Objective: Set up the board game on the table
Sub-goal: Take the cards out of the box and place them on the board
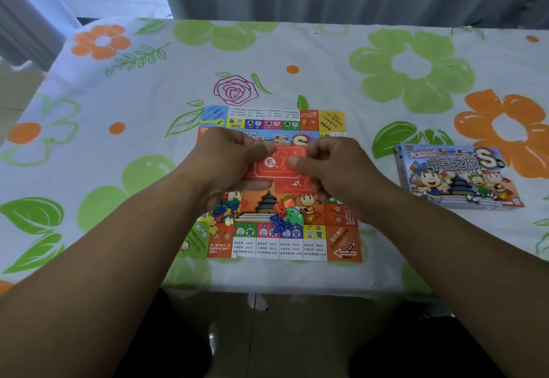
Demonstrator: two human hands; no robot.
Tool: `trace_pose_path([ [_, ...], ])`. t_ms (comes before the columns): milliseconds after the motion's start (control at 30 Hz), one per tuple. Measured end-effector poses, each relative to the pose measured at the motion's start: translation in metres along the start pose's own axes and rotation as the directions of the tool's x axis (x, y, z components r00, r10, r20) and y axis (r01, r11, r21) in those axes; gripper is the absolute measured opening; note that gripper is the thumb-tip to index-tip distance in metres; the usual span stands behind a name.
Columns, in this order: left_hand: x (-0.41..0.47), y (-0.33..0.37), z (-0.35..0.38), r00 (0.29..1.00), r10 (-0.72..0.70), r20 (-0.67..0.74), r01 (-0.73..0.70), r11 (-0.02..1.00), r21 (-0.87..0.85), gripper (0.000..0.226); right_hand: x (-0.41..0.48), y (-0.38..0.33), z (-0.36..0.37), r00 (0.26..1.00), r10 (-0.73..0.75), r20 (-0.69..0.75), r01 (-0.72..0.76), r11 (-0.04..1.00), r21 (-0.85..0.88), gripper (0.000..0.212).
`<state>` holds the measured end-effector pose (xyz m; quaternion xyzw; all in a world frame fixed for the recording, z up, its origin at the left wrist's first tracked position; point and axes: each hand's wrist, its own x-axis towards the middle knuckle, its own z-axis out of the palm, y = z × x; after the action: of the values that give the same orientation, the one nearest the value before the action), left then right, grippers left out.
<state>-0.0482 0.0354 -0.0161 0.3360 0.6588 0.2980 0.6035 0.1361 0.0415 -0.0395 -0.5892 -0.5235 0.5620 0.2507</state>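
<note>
Holding a small stack of red cards (277, 166) above the middle of the game board (282, 241) with both hands. Left hand (228, 163) under and behind the stack, grip curled round its left side with thumb on top. Right hand (335, 169) at the right side, grip pinching the cards between thumb and fingers. Board laid flat on the flowered tabletop (326, 65), close to the near edge, printed squares facing up. Heaped on the board's lower left: small coloured house pieces (227, 212). Just right of those, near the bottom middle — green, blue and red tokens (285, 218) with a white die (296, 209) beside them. Well apart to the right, flat on the cloth, picture side up — the game box (457, 175).
</note>
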Motion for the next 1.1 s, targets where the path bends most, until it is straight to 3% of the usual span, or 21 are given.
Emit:
trace_pose_path([
  [133,0.001,0.0,-0.003,1.0,-0.011,0.003,0.011,0.999,-0.031,0.015,0.005,0.005,-0.008,0.992,0.058,-0.11,-0.058,0.998,0.002,0.017],
  [267,0.001,-0.002,-0.009,0.999,0.005,-0.042,-0.005,1.0,0.015,0.008,0.008,0.007,-0.013,0.988,0.118,-0.101,-0.108,0.989,0.097,0.006],
  [533,0.0,-0.002,-0.008,1.0,0.005,-0.022,-0.005,1.0,0.013,0.01,0.008,0.006,-0.008,0.995,0.087,-0.04,-0.085,0.994,0.068,0.01],
  [700,0.002,-0.002,-0.013,0.994,0.02,-0.104,-0.013,0.998,0.068,0.007,0.013,0.009,-0.015,0.978,0.099,-0.183,-0.092,0.995,0.051,0.008],
  [800,0.005,-0.003,-0.018,0.988,0.026,-0.154,-0.015,0.997,0.071,0.008,0.015,0.013,-0.021,0.966,0.179,-0.187,-0.17,0.983,0.061,0.016],
  [967,0.006,-0.003,-0.02,0.991,0.024,-0.133,-0.017,0.998,0.059,0.005,0.014,0.02,-0.019,0.966,0.199,-0.163,-0.211,0.976,-0.057,0.021],
  [1033,0.004,-0.003,-0.018,0.994,0.03,-0.108,-0.023,0.998,0.063,0.004,0.014,0.02,-0.019,0.963,0.144,-0.229,-0.187,0.966,-0.181,0.025],
  [1100,0.003,-0.003,-0.016,0.996,0.037,-0.081,-0.032,0.998,0.054,0.006,0.013,0.016,-0.017,0.969,0.089,-0.232,-0.133,0.975,-0.181,0.024],
])
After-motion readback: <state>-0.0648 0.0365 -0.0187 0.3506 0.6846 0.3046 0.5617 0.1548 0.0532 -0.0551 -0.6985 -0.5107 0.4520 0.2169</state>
